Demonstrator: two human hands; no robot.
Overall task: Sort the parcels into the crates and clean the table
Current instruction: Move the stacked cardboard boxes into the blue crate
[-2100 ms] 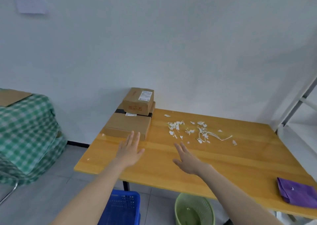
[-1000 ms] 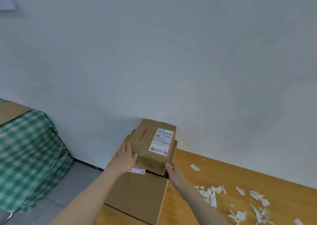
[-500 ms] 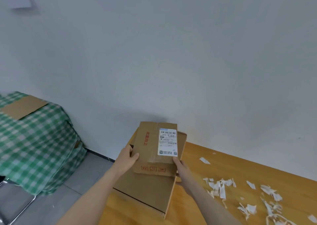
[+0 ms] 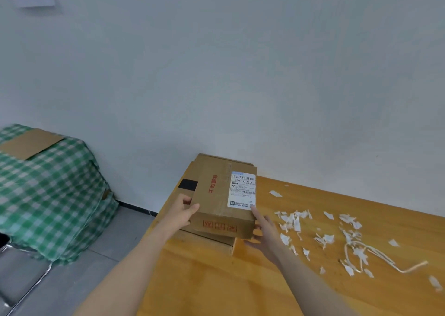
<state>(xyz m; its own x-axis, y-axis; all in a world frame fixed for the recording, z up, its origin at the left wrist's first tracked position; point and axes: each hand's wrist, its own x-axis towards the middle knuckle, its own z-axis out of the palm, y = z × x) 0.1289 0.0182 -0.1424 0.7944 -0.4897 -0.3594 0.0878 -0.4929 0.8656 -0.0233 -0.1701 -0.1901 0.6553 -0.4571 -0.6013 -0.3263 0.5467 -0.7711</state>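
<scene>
Top parcel (image 4: 224, 195) is held at the far left corner of the desk (image 4: 216, 286), above the flat lower parcels (image 4: 209, 242); whether it is fully clear of them cannot be told. Left hand (image 4: 184, 213) is clamped on the near left corner, thumb on top, fingers hidden beneath. Right hand (image 4: 263, 231) is pressed to the right side, index finger laid up the edge by the label, other fingers curled under. Step judged: lift-off toward a crate. Squeeze should be kept even on both sides, parcel level, lower parcels not dragged along. No crates in view. Paper scraps (image 4: 292, 219) lie to the right, not yet cleared.
</scene>
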